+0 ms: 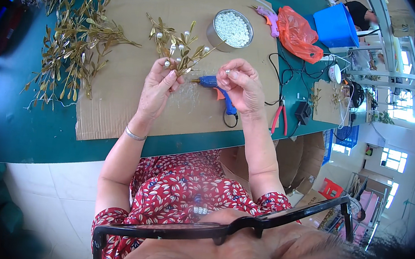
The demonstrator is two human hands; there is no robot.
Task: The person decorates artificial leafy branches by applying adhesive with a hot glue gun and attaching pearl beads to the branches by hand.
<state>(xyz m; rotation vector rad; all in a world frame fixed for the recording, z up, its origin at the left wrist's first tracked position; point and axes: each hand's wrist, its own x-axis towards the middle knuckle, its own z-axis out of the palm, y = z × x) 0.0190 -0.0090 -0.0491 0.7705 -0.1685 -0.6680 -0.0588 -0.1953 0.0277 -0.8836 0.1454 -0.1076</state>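
My left hand (157, 88) is closed round the stems of a gold artificial sprig (187, 56) dotted with white pearl beads. To its right, my right hand (244, 90) is raised with thumb and forefinger pinched on a small white pearl bead (227, 72). The two hands are apart, both above a brown cardboard sheet (127, 25). Between them, a blue glue gun (216, 83) with an orange trigger lies on the cardboard, its nozzle toward the sprig. Thin glue strings show near the nozzle. Beyond my hands stands a round metal bowl (218, 44) full of white pearl beads.
Gold sprigs (73, 55) lie heaped on the left of the green table (10, 129). At the right are a pink-purple glue gun (269, 19), an orange-red plastic bag (298, 35), a blue bin (335, 25), red-handled pliers (280, 118), dark cables and a black adapter (303, 112).
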